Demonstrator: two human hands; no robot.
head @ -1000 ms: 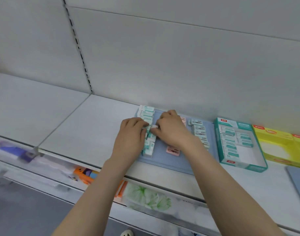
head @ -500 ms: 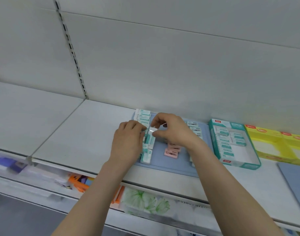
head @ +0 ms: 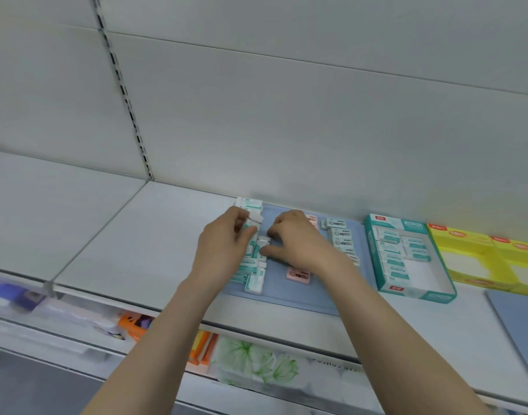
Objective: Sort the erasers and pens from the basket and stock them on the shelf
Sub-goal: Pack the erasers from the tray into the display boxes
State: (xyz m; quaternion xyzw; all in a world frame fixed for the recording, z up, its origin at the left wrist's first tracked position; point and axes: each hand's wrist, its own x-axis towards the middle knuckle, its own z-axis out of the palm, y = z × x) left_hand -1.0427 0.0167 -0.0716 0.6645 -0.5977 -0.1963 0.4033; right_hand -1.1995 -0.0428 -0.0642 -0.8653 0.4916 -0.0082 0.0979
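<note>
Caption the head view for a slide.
Left hand and right hand each pinch a small white eraser over a pale blue shelf mat.

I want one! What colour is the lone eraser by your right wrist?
The lone eraser is pink; head view shows it.

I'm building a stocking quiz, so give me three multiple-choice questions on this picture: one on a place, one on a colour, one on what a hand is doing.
1. Where is the teal box relative to the blue mat? A left of it; B right of it; C on top of it.
2. What colour is the eraser lying alone near the mat's front? A pink; B black; C orange.
3. What is the left hand doing? A lying flat; B holding a pen; C pinching a white eraser.
Answers: B, it stands off the mat's right edge; A, its wrapper is pink; C, it pinches the small eraser.
</note>
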